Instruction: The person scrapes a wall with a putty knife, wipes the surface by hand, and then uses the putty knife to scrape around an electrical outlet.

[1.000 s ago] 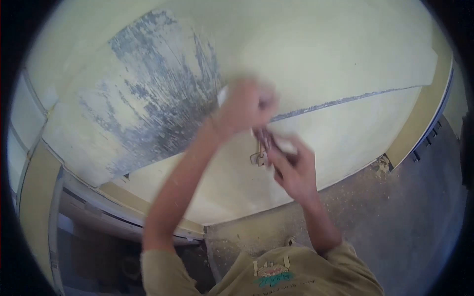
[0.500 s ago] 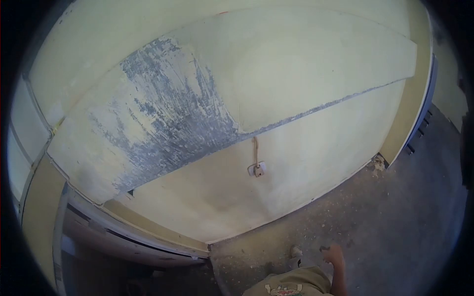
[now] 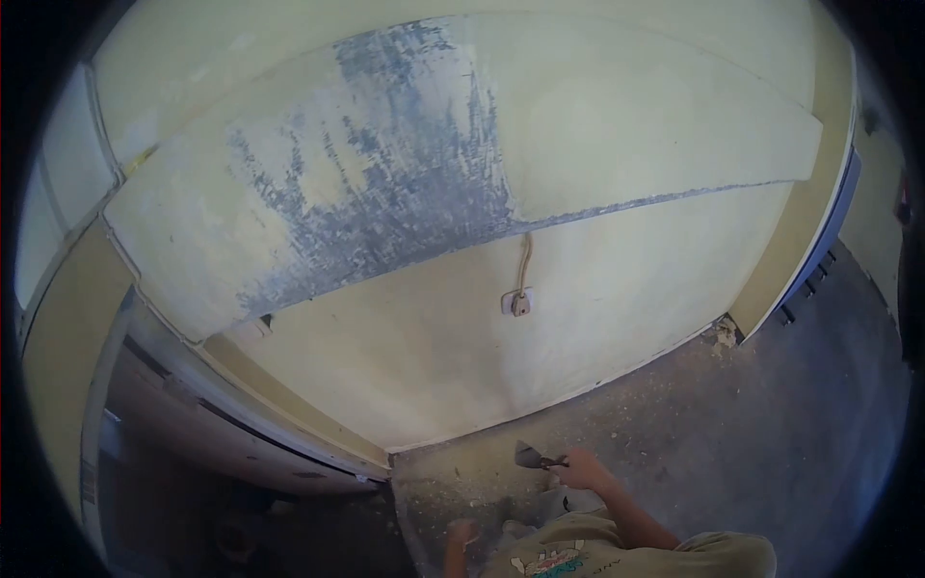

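Note:
My right hand [image 3: 580, 469] is closed round the handle of a scraper [image 3: 530, 457], whose broad blade points left above the floor. My left hand [image 3: 462, 532] is low in the view, near the shirt; its fingers are too small and blurred to read. Neither hand touches the wall. Ahead, the wall panel [image 3: 636, 116] has a large grey-blue scraped patch [image 3: 405, 193] on its left half, with streaks of pale paint left in it.
A socket with a plug [image 3: 520, 304] and cord sits on the wall below the panel. Paint flakes lie on the floor [image 3: 674, 414]. Debris [image 3: 723, 333] lies by the right door frame. A dark opening [image 3: 241, 462] is at lower left.
My right hand has come up and left, bringing the scraper into plain view. My left hand has entered at the bottom. The view has shifted, and the wall patch appears further right.

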Tool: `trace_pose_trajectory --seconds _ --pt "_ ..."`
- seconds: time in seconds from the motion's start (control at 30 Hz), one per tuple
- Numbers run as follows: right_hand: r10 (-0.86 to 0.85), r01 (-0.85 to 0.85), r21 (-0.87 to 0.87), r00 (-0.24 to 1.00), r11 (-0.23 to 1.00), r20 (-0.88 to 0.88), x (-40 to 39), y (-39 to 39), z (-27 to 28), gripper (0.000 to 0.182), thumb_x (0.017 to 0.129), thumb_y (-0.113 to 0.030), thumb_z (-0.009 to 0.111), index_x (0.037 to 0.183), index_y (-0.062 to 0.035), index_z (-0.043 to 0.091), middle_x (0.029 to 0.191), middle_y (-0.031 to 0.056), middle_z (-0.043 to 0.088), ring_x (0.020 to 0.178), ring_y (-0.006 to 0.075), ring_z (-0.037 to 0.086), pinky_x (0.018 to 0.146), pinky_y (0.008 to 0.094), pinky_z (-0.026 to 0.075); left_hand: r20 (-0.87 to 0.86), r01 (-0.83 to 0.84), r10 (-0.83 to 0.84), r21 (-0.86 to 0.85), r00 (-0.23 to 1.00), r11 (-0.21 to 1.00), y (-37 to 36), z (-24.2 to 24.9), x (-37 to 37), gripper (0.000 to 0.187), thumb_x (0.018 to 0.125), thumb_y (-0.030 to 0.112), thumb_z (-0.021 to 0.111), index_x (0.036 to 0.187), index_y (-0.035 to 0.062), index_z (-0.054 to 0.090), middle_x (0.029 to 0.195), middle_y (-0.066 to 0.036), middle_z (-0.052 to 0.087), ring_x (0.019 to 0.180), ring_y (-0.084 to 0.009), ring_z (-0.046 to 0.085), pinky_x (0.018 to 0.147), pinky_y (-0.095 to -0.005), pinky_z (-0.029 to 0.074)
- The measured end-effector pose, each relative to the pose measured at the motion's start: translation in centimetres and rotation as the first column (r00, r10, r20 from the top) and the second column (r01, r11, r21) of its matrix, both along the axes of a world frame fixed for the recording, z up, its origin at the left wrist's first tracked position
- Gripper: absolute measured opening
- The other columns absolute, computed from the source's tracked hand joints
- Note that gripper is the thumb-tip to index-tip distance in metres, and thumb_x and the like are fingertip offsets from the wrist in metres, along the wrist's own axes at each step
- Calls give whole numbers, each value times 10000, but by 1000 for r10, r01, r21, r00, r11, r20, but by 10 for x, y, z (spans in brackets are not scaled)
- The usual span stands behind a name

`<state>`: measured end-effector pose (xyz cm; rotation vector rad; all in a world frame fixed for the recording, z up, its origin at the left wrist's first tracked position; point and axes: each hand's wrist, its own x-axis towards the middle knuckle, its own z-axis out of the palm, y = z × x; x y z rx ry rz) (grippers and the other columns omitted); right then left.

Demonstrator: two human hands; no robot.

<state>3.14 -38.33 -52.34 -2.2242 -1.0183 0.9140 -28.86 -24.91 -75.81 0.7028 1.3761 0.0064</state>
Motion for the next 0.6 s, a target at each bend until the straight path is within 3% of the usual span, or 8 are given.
trace_pose_trajectory --seconds 0.03,0.1,0.17,0.2,0.23,0.4,0.47,0.6 --pt "2 -2 0 1000 1000 5 -10 5 18 351 839 -319 675 1040 -35 722 823 237 688 785 367 687 715 433 530 75 -21 17 44 997 999 8 3 11 263 893 156 598 1112 13 621 1024 -144 703 869 -279 702 776 -383 578" --pt "-132 150 66 966 986 -223 -24 12 77 304 889 -233 654 1080 0 696 752 136 700 575 179 642 548 332 505 159 -39 24 91 987 995 22 -5 36 247 889 139 607 1093 1 621 991 -132 708 865 -278 702 762 -380 576" --pt "-178 239 157 929 958 -325 -26 18 95 309 914 -230 635 1113 2 681 729 105 681 547 150 606 519 306 483 136 171 -341 661 930 731 21 -20 58 229 915 199 575 941 -15 655 959 -152 698 811 -262 692 745 -388 563" --pt "-204 326 233 880 916 -429 -26 20 103 315 939 -228 616 1146 3 665 707 73 663 519 120 569 491 279 460 138 173 -346 662 928 729 15 35 78 229 915 199 575 941 -15 655 959 -152 698 811 -262 692 745 -388 563" --pt "-206 329 235 880 915 -428 -25 23 114 315 939 -228 616 1146 3 665 707 73 663 519 120 569 491 279 460 287 62 -178 373 941 926 13 135 105 316 978 283 527 1049 -4 639 1004 -132 699 855 -226 690 785 -351 553" --pt "-75 497 576 795 649 -602 -21 41 168 235 999 -202 550 1152 -23 556 756 23 638 574 64 534 493 237 419 596 32 -440 569 672 821 48 306 174 409 1037 341 409 1208 -3 549 1112 -150 672 982 -229 672 839 -356 542" --pt "-59 475 588 808 655 -586 -24 50 197 222 1007 -197 529 1160 -37 538 777 33 637 594 69 538 506 232 420 663 -48 -495 624 561 780 49 393 190 400 1045 328 398 1221 0 547 1095 -138 671 987 -207 658 861 -334 525" --pt "104 285 711 887 643 -450 -28 67 220 295 1012 -211 526 1235 -35 444 807 40 622 615 68 525 509 237 406 610 -165 -554 743 567 649 53 447 216 271 1030 238 493 1055 -9 601 1003 -84 668 909 -105 597 773 -265 488"
